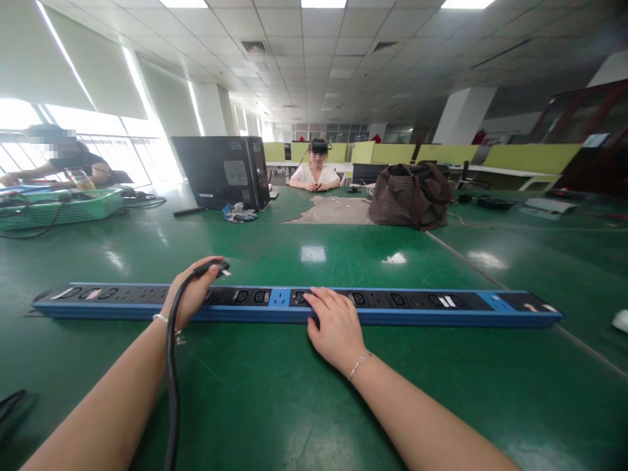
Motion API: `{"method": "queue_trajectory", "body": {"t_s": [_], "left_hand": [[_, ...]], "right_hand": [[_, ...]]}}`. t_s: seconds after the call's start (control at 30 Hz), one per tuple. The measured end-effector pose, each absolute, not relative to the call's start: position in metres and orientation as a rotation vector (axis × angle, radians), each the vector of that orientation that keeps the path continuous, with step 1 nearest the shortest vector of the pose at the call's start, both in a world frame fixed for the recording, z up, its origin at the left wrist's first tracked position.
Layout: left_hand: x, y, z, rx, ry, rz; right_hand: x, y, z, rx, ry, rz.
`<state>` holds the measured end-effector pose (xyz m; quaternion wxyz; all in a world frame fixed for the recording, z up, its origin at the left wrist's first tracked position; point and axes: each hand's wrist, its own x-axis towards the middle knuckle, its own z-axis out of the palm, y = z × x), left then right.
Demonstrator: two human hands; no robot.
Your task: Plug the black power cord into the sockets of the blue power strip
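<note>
A long blue and black power strip point(318, 317) lies across the green table in front of me, with rows of sockets facing up. My left hand point(191, 294) is closed on a black power plug point(212, 268), held just above the strip left of its middle. The plug's metal prongs point to the right, and its thick black cord point(171, 379) hangs down past my wrist toward the bottom edge. Flat on top of the strip, right of the middle blue socket point(280, 298), rests my right hand point(338, 324), fingers stretched out and covering part of the sockets.
Farther back on the green table point(275, 248) stand a black computer case point(220, 173), blue-white gloves point(239, 212) and a brown bag point(409, 196). A green basket point(63, 208) with cables sits at left. One person point(314, 173) sits opposite; another point(73, 160) is at far left.
</note>
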<state>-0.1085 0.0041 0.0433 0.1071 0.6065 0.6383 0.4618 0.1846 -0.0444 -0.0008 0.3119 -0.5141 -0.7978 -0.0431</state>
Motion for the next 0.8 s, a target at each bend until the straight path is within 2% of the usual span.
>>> {"method": "queue_trajectory", "body": {"t_s": [0.23, 0.8], "left_hand": [[-0.125, 0.001, 0.052, 2.105, 1.835, 0.912], [-0.14, -0.002, 0.053, 2.257, 1.82, 0.562]], "right_hand": [[0.186, -0.043, -0.003, -1.361, -2.109, -0.134], [0.185, -0.043, -0.002, -1.356, -2.104, -0.122]]}}
